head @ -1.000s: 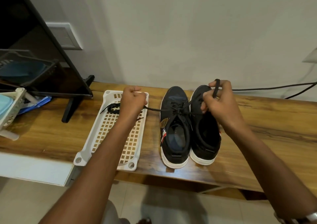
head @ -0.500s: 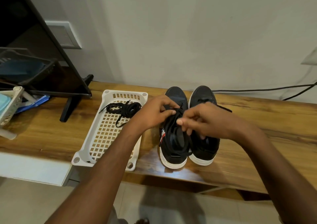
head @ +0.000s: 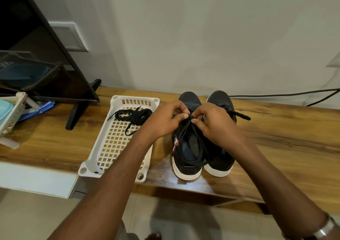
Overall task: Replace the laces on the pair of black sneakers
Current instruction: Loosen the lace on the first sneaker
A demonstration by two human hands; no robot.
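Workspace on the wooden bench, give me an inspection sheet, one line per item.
Surface: wooden bench, bare to the right of the shoes.
Job's things: two black sneakers side by side, toes to the wall; spare black laces in the white basket.
Clutter: monitor stand, pale rack at far left.
Grippers: left hand and right hand both pinch the lace over the left sneaker.
Cables: black cable along the wall.
Surroundings: plain wall, wall switch plate.

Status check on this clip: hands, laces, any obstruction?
Left hand and right hand pinch lace over left sneaker. Spare lace in basket. Nothing in the way.
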